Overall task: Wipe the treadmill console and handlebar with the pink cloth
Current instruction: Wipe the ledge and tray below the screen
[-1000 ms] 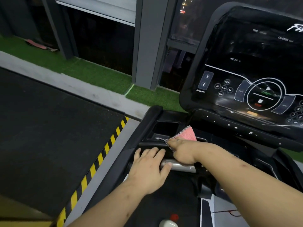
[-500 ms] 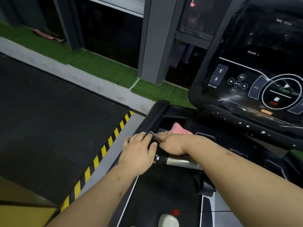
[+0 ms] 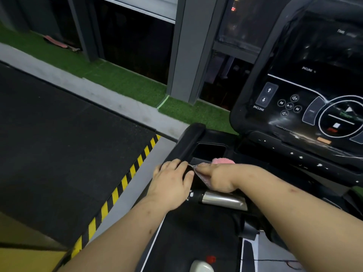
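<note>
Cloth: you're pinning the fuzzy pink cloth (image 3: 224, 160), grey mesh edge showing, on the black ledge just beside the black padded handlebar (image 3: 191, 142).
Right hand (image 3: 218, 177): fingers are curling over the cloth, pressing it down.
Left hand (image 3: 170, 181): lying flat, fingers straight, resting on the handlebar.
Risk, slip: the cloth is bunching past your fingers and could be sliding into the square black recess (image 3: 210, 151).
Risk, coverage: you're likely skipping the chrome grip bar (image 3: 222, 199).
Risk, keys: wiping the glossy black console panel (image 3: 306, 99) hard could be triggering buttons.
</note>
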Motion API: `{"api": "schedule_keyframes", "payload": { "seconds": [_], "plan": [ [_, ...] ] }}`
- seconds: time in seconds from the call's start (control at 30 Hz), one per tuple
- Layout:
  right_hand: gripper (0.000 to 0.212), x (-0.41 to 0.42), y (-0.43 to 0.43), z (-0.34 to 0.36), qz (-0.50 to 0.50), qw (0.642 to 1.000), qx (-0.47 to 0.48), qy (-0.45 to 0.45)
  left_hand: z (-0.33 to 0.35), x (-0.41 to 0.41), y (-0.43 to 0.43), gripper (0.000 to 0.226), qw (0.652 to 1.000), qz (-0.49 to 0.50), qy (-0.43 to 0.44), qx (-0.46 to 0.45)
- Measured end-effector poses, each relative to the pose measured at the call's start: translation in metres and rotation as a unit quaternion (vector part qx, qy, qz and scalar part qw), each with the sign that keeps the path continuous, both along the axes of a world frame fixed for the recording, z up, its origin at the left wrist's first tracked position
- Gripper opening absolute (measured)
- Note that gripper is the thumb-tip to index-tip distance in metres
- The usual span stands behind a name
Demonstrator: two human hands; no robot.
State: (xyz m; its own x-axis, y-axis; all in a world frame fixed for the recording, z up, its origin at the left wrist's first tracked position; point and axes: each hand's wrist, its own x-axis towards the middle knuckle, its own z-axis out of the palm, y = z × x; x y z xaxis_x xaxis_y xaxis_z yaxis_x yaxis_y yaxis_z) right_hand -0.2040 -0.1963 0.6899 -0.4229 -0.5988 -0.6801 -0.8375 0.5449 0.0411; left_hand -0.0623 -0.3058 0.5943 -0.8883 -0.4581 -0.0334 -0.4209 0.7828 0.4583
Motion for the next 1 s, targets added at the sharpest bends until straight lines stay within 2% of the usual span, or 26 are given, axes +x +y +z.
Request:
{"api": "schedule_keyframes", "payload": {
  "seconds": [0.17,0.43,0.6,1.0],
  "plan": [
    [0.075,-0.024,0.036,0.011,-0.063,0.997,0.035,-0.037,0.005,-0.013,0.009,0.057,1.0,-0.014,-0.004,0.009],
    [0.063,-0.041,0.042,0.001,-0.077,0.997,-0.013,0.023,0.009,-0.026,0.008,0.058,0.999,-0.019,-0.026,0.024],
    [0.068,-0.043,0.032,0.001,-0.068,0.996,-0.015,0.052,0.008,-0.032,-0.002,0.062,0.997,-0.009,-0.069,0.024],
    [0.07,-0.053,0.006,-0.006,-0.051,0.995,-0.015,0.088,0.015,-0.051,0.0,0.064,0.994,-0.002,-0.11,0.003]
  ]
}}
